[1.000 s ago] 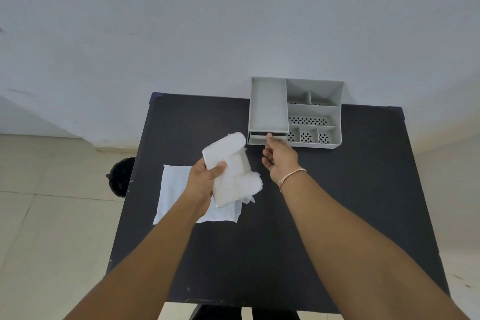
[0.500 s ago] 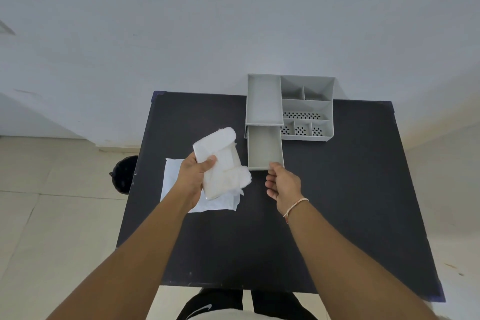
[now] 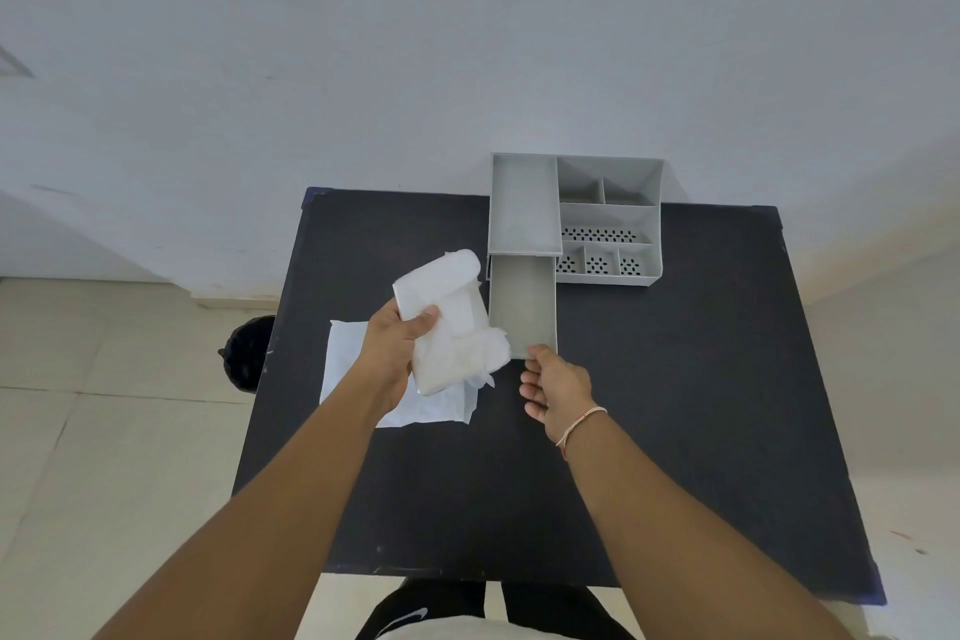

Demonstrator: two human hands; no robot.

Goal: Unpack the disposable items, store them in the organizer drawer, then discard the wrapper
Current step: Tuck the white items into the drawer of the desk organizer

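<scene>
My left hand [image 3: 392, 346] grips a stack of white disposable items [image 3: 451, 322] and holds it above the table, just left of the drawer. The grey organizer [image 3: 608, 218] stands at the table's far edge. Its drawer [image 3: 522, 304] is pulled out toward me and looks empty. My right hand [image 3: 558, 387] touches the drawer's front edge with its fingertips, fingers curled. A flat white wrapper [image 3: 353, 369] lies on the table under my left hand.
The black table [image 3: 675, 405] fills the middle of the view, against a white wall. A black bin [image 3: 247, 353] stands on the tiled floor beside the table's left edge. The organizer has several empty open compartments on top.
My right hand has pulled the drawer out of the organizer toward me. The left hand has stayed in place with the white stack.
</scene>
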